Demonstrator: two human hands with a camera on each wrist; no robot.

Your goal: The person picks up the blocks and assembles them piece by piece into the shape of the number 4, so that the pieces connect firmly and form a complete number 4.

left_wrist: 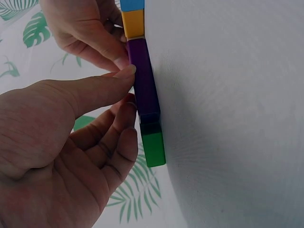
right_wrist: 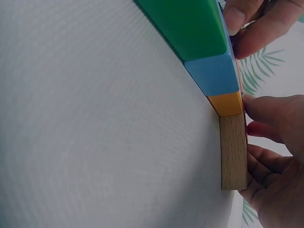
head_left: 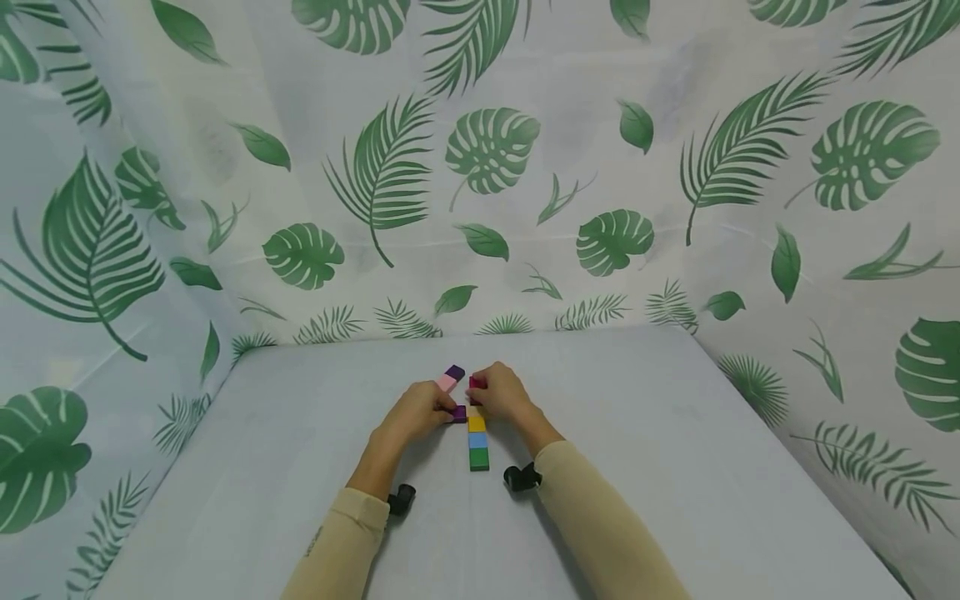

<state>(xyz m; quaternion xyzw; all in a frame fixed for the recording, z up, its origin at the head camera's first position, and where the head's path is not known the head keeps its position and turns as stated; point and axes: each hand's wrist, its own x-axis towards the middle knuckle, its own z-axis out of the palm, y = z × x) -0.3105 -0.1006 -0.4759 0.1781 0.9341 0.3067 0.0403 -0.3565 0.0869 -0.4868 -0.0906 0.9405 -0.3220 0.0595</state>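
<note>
Small coloured blocks form joined rows on the table. A column runs from the green block [head_left: 478,459] through the blue block [head_left: 477,439], the yellow block [head_left: 476,423] and a plain wood-coloured block [right_wrist: 233,152] to the red block [head_left: 473,383]. My right hand [head_left: 502,393] pinches the red block, partly covering it. At the column's left, my left hand [head_left: 415,412] holds a purple block [left_wrist: 145,78] between thumb and fingers. Another green block [left_wrist: 153,145] adjoins that purple one in the left wrist view. Beyond the left hand a pink block [head_left: 447,382] and dark purple block [head_left: 454,372] lie slanted.
The blocks lie on a white-covered table [head_left: 637,400]. Leaf-patterned cloth [head_left: 487,192] hangs behind it and along both sides. Black wrist cameras, the left one [head_left: 402,499] and the right one [head_left: 522,477], stick out inward near the sleeves.
</note>
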